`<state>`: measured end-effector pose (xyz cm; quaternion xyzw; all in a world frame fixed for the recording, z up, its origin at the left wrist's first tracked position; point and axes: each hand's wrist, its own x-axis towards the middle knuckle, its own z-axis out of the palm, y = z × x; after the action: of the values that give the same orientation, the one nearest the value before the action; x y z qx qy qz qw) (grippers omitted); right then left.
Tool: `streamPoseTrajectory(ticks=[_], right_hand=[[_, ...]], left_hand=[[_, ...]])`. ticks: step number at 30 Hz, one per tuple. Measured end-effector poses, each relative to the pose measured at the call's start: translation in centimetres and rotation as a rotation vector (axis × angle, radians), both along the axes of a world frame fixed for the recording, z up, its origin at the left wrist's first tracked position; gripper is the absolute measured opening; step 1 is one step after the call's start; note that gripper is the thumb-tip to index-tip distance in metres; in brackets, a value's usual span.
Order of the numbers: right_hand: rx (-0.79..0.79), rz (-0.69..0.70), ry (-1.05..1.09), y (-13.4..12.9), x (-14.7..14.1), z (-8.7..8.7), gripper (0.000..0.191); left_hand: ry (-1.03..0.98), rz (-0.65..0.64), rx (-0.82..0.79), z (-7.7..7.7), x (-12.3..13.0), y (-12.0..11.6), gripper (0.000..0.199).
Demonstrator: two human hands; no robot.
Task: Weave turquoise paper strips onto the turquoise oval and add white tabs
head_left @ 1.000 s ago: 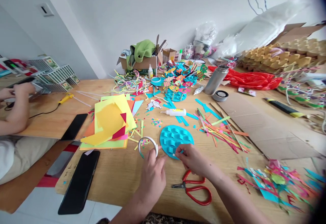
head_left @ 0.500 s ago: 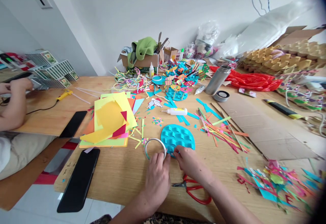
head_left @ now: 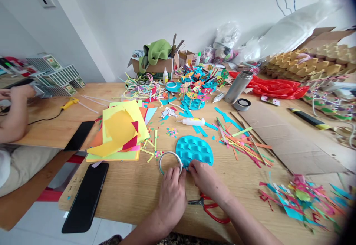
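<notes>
My left hand [head_left: 172, 196] is closed on the near right side of a thin white ring [head_left: 160, 162] with a teal edge. Just right of it, a bright blue oval piece with rows of raised bumps [head_left: 193, 149] lies on the table. My right hand [head_left: 207, 180] has its fingers pinched together at the oval's near edge, close to the left fingertips. What that pinch holds is hidden. Red-handled scissors [head_left: 211, 208] lie partly under my right forearm, blades pointing left.
Stacked coloured paper [head_left: 119, 130] and a black phone [head_left: 86, 196] lie left. A glue bottle [head_left: 194, 121] lies beyond the oval. Paper strips [head_left: 244, 143], cardboard [head_left: 280, 141] and a metal flask [head_left: 238, 87] are right. Another person's arm [head_left: 15, 115] rests far left.
My left hand and the ring have shifted very slightly right. My right fingers remain pinched at the oval's near edge, with only a tiny movement.
</notes>
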<state>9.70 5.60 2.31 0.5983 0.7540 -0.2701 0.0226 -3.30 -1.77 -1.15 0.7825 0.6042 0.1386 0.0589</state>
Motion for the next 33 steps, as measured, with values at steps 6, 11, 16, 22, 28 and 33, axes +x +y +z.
streamPoseTrajectory(ticks=[6,11,16,22,28,33], right_hand=[[0.005,-0.01,-0.005,-0.05,-0.06,-0.2,0.028],[0.014,-0.016,-0.024,0.03,-0.15,-0.22,0.027],[0.02,-0.021,-0.041,-0.06,-0.27,-0.02,0.025],[0.026,-0.026,-0.047,-0.13,-0.4,-0.12,0.024],[0.037,-0.033,-0.046,-0.13,-0.44,-0.36,0.025],[0.05,-0.034,-0.044,-0.22,-0.45,-0.34,0.025]], left_hand=[[-0.013,-0.01,-0.011,-0.13,-0.04,0.24,0.058],[-0.03,-0.005,-0.031,0.1,-0.02,0.28,0.056],[-0.049,-0.002,-0.02,0.25,-0.05,0.18,0.053],[-0.074,-0.009,-0.015,0.35,-0.07,0.07,0.058],[-0.096,-0.01,-0.038,0.46,-0.08,0.15,0.055],[-0.083,-0.003,-0.011,0.34,-0.01,0.25,0.053]])
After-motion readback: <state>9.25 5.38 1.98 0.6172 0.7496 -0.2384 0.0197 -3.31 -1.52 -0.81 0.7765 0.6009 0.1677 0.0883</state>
